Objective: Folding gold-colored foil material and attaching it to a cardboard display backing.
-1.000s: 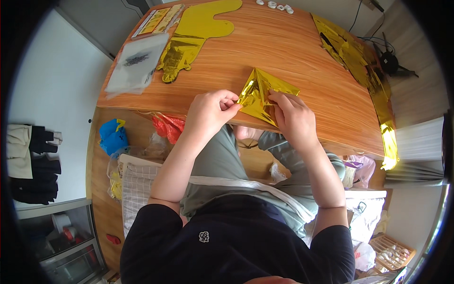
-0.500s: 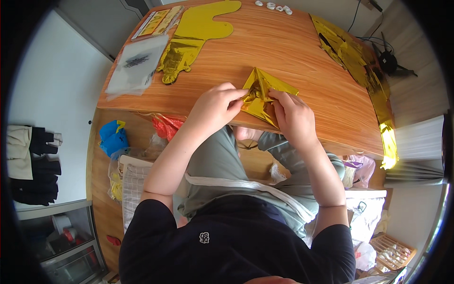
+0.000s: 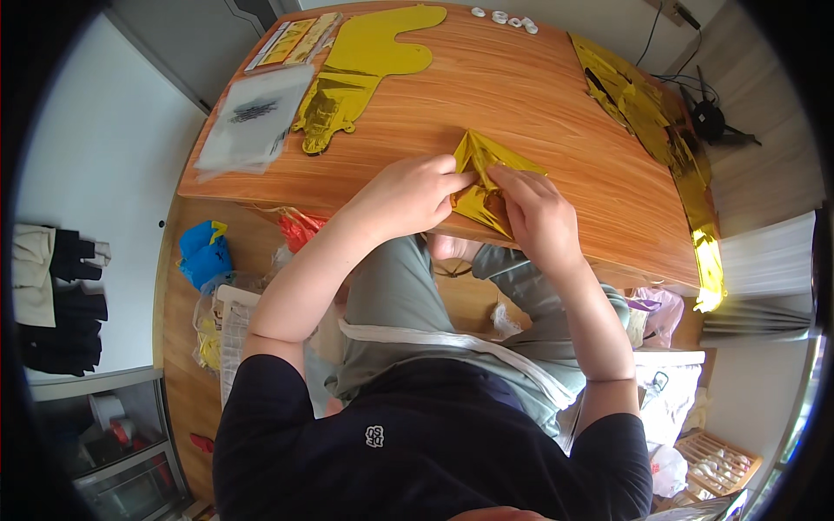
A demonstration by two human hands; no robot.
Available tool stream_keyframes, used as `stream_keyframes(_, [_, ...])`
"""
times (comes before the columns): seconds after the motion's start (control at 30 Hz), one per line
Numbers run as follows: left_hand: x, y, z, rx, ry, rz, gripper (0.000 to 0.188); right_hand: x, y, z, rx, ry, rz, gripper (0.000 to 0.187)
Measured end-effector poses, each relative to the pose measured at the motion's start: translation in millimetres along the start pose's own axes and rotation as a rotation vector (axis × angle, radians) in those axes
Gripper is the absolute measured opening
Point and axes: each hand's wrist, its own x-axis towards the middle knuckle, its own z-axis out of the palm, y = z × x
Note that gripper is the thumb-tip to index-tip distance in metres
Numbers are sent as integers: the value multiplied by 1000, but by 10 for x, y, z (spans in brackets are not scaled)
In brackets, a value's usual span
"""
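A shiny gold foil piece [image 3: 489,208], creased and pointed at its far corner, lies at the table's near edge between my hands. My left hand [image 3: 421,193] has its fingers curled, with the index finger reaching onto the foil's middle fold. Its thumb is hidden behind the fingers. From the other side my right hand [image 3: 537,207] pinches the same fold, fingertips pressed to the foil close to the left index finger. Farther off to the left, a flat gold foil balloon [image 3: 369,52] with rounded lobes is spread on the table.
Clear plastic sleeves [image 3: 252,117] and a printed packet [image 3: 291,42] lie on the left of the wooden table [image 3: 417,104]. Small white rolls [image 3: 499,17] sit at its far edge. More gold foil [image 3: 647,113] runs along the right edge, beside a black stand [image 3: 711,117].
My left hand has moved right, its index finger now farther over the foil's middle. The right hand keeps its pinch with little movement.
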Motion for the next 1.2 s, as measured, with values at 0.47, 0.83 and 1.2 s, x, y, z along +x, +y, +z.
stream_keyframes(0.47, [-342, -23, 132, -298, 372, -219, 16, 5, -61, 21, -168, -96, -68, 35])
stream_keyframes(0.83, [-326, 28, 188, -324, 422, -322, 13, -4, -72, 34, -171, -96, -63, 35])
stream_keyframes(1.2, [-257, 59, 172, -382, 438, -363, 16, 6, -73, 44, -181, -98, -58, 34])
